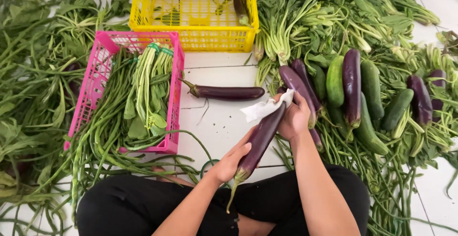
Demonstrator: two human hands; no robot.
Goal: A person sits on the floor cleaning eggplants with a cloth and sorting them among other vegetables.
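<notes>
A person sitting cross-legged on the white tiled floor [224,126] is wiping a long purple eggplant [260,140] with a white cloth [265,108]. The left hand [231,162] is curling around the stem end near the lap, while the right hand [293,119] is pressing the cloth against the tip. One eggplant [226,92] is lying apart beside the pink basket [98,73]; judging by the heap of eggplants and cucumbers [362,97] on the right, most of the work is waiting.
</notes>
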